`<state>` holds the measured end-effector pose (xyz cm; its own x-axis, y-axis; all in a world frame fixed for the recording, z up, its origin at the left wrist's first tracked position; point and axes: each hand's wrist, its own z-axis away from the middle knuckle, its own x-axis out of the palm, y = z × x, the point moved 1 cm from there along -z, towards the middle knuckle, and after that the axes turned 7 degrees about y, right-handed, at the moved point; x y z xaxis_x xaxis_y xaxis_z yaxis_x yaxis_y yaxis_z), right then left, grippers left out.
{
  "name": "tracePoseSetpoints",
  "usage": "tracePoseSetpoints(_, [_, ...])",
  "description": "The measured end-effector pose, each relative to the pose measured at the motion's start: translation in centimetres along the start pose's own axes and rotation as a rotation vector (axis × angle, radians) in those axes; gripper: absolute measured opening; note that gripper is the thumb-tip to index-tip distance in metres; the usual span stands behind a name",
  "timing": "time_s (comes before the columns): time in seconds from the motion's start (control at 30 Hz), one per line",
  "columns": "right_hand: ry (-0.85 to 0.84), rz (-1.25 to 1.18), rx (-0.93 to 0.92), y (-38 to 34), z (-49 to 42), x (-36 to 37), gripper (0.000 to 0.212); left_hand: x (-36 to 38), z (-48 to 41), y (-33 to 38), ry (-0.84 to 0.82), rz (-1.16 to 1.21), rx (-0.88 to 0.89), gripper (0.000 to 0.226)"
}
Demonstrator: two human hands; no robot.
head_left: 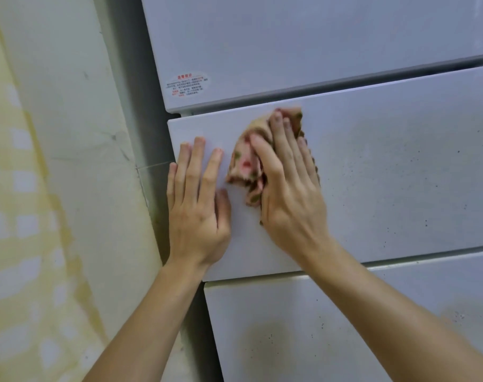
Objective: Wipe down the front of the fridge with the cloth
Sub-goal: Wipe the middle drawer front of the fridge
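1. Fridge (262, 51): pale grey-white, flat-fronted, three stacked panels, filling my view from centre to right. I am working the middle panel (400, 194), near its left end.
2. Cloth (245, 164): crumpled beige rag with a pink and green flower print. It is wadded against the middle panel just under its top edge, beneath my right hand (290, 194).
3. Right hand: palm and fingers lie over the wad, fingers nearly straight and slightly fanned. They press it to the panel rather than clutch it; the thumb is out of sight. My guess at the reason: flat pressure spreads the rag and gives better rubbing contact.
4. Left hand (196, 205): holds nothing. It lies flat on bare panel just beside the cloth, fingers straight and pointing up, little finger at the panel's left edge. This is likely a brace to steady me against the push.
5. Pose: both forearms rise from the bottom of the view, the right one angling in from the lower right. Wrists are fairly straight, backs of the hands toward me.
6. Dark specks (383, 161) dot the middle panel to the right of the cloth, and a dull smudge marks the lower panel (359, 312). Probably work left.
7. Oval red-and-white label (187, 85): on the top panel (372, 37), above and left of the cloth, apart from it.
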<state>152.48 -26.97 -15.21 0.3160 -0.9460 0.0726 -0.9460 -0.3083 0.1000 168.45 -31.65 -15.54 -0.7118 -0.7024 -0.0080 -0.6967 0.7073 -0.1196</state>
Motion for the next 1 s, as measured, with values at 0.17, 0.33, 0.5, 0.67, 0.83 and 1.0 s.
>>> tracePoseSetpoints(0.17, [-0.159, 0.061, -0.096, -0.1, 7.0, -1.8, 0.048, 0.6, 0.4, 0.7, 0.029, -0.021, 0.003, 0.057])
tracePoseSetpoints(0.33, [-0.176, 0.047, -0.186, 1.8, 8.3, -3.8, 0.044, 1.0, 0.6, 1.5, 0.044, -0.008, -0.022, 0.063])
tracePoseSetpoints(0.5, [0.033, 0.133, -0.055, 3.6, 2.8, -4.7, 0.038, 1.2, 1.0, 2.1, 0.050, -0.028, -0.014, 0.063])
tracePoseSetpoints(0.67, [0.168, 0.187, 0.098, 4.5, -5.2, -3.9, 0.027, 1.4, 1.0, 2.7, 0.069, -0.028, -0.039, 0.064])
tracePoseSetpoints(0.83, [0.185, 0.165, 0.091, 3.4, -1.6, -3.3, 0.026, 1.4, 0.9, 2.7, 0.080, -0.024, -0.047, 0.062])
tracePoseSetpoints(1.0, [0.089, 0.121, -0.006, 2.7, 7.8, -4.6, 0.025, 1.3, 0.7, 3.6, 0.021, 0.064, 0.003, 0.064])
